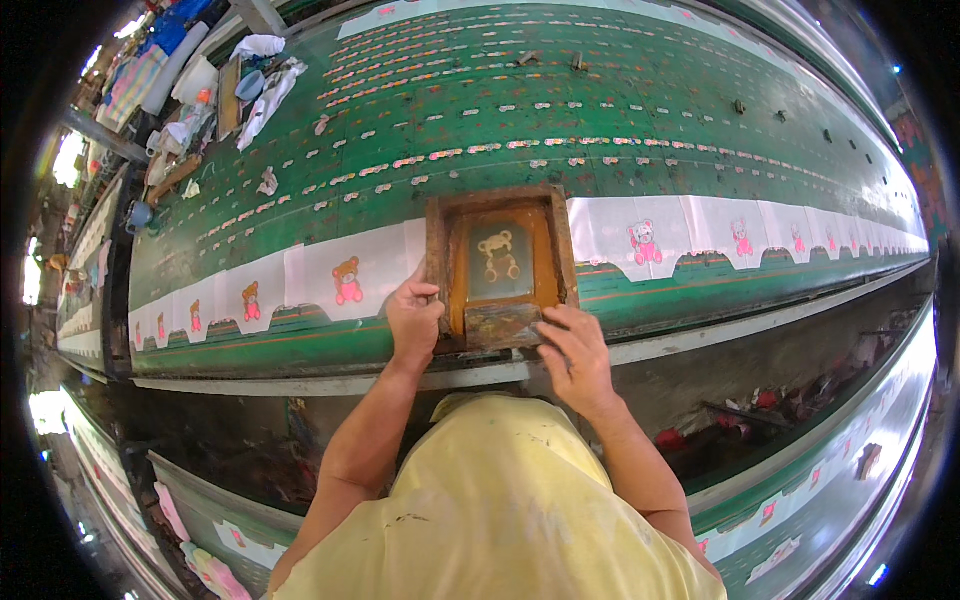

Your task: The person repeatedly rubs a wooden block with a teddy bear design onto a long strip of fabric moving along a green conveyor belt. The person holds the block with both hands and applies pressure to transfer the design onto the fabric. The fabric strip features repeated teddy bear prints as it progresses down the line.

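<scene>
A wooden screen-printing frame (436, 240) stands in front of me over the strip of white pieces. Its mesh window shows a pale bear pattern (497, 257), edged with orange-brown paint. A block-like squeegee (503, 327) rests inside at the near end. My left hand (415, 318) is closed on the frame's left side near the lower corner. My right hand (580, 352) bends its fingers over the near right corner, beside the squeegee's end, thumb on the near side. Left of the frame, white pieces carry brown-and-pink bears (347, 280); to the right, the bears (645, 241) show pink and white.
The long green printing table (480, 120) has rows of small marks and paint residue. Cloths and containers (250, 85) clutter its far left. A pale rail (680, 345) edges the near side. Behind me stands another table with printed pieces (770, 510).
</scene>
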Demonstrator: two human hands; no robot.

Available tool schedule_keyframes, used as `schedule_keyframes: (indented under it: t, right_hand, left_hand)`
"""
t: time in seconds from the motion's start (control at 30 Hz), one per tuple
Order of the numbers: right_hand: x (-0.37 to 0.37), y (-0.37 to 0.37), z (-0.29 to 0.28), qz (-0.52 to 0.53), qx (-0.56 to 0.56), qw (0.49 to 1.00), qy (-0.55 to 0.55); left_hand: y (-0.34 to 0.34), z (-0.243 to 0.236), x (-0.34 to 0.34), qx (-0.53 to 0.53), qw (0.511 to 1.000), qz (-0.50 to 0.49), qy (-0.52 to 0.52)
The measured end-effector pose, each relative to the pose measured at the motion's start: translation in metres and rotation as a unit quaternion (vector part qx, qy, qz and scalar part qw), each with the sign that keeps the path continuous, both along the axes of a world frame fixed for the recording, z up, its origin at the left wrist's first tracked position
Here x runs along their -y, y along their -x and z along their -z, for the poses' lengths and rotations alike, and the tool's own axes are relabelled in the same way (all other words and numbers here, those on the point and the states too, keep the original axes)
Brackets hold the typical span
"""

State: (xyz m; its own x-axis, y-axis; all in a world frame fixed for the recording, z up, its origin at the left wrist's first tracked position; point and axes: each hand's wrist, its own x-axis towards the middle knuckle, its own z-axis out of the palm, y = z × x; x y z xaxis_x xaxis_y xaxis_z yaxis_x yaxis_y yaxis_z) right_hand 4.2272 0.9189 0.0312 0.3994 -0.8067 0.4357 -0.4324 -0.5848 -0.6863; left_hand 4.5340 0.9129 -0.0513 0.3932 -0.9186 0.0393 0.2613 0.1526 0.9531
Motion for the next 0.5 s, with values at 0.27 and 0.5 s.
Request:
schedule_keyframes:
  t: [0.27, 0.5]
  right_hand:
    - [0.021, -0.030, -0.027, -0.104, -0.181, 0.978, 0.030]
    - [0.045, -0.046, -0.045, -0.133, -0.253, 0.958, 0.018]
  left_hand:
    - [-0.004, 0.014, 0.001, 0.034, 0.999, -0.001, -0.004]
    - [0.007, 0.015, -0.002, 0.079, 0.994, -0.043, -0.061]
